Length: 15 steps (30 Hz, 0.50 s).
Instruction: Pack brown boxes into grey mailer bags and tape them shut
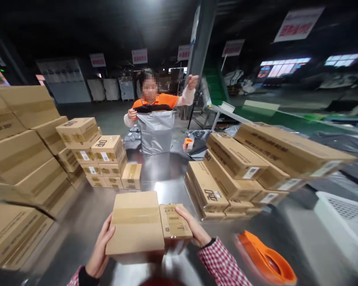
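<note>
Two boxes sat together on the steel table [167, 178]: big box [135, 222] clasped by the left hand [100, 250], small box [174, 221] gripped by the right hand [195, 228]. One orange tape dispenser [265, 260] lay right.

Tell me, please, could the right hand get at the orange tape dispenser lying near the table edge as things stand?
Probably yes: the orange tape dispenser lies just beside the right hand with bare table between, though that hand would first have to let go of the small box.
</note>
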Motion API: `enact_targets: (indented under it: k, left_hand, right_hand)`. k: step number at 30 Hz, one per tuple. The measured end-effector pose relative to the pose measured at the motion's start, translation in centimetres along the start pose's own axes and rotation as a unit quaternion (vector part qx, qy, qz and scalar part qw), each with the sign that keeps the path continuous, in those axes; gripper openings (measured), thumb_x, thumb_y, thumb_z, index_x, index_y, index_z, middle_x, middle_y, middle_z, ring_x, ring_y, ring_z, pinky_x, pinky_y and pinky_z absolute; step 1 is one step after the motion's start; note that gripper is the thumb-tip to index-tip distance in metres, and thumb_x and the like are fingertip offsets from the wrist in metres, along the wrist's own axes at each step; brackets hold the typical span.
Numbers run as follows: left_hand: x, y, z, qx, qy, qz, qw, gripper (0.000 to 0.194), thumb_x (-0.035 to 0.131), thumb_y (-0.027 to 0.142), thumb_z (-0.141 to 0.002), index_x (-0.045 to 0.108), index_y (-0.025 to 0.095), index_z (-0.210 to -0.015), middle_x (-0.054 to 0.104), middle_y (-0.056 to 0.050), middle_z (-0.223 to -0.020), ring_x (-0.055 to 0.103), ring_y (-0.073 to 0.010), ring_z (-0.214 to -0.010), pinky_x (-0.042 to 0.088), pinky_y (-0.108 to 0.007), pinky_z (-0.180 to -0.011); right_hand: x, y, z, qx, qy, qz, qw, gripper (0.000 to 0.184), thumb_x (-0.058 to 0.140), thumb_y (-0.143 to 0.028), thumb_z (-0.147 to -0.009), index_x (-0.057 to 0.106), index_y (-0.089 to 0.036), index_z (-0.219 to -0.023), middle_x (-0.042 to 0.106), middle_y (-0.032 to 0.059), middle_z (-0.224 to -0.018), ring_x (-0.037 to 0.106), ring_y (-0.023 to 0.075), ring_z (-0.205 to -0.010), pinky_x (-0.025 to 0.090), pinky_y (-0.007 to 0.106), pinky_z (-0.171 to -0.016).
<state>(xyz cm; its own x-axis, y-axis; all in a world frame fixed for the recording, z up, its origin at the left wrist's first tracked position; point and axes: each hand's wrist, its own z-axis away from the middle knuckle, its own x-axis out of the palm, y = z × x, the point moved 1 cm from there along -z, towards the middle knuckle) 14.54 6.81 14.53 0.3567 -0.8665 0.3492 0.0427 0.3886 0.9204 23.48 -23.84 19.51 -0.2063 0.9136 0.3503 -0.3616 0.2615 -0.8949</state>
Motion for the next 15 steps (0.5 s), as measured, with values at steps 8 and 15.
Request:
enact_targets:
  k: [8, 15]
  left_hand:
    - [-2.2, 2.4, -2.0, -0.051, -0.068, -0.065, 0.994, 0.077, 0.079, 0.061, -0.067, 0.056, 0.025, -0.131, 0.051, -0.011, -0.149, 0.040, -0.0351, -0.142, 0.034, -0.047, -0.119]
    - [-3.3, 17.2, -9.1, 0.132, 0.084, -0.219, 0.963, 0.096, 0.072, 0.051, -0.082, 0.022, 0.011, -0.154, 0.022, -0.026, -0.161, 0.024, -0.0363, -0.149, 0.029, -0.053, -0.118]
  right_hand:
    - [0.3, -0.7, 0.2, -0.011, -0.010, -0.007, 1.000, 0.057, 0.081, -0.058, -0.067, 0.069, -0.017, -0.105, 0.071, 0.0147, -0.116, 0.065, 0.0320, -0.116, 0.048, 0.045, -0.107]
    - [0.0, -0.9, 0.1, 0.001, -0.018, 0.019, 1.000, 0.051, 0.080, -0.061, -0.066, 0.073, -0.025, -0.102, 0.068, 0.0171, -0.121, 0.063, 0.0317, -0.120, 0.049, 0.042, -0.107]
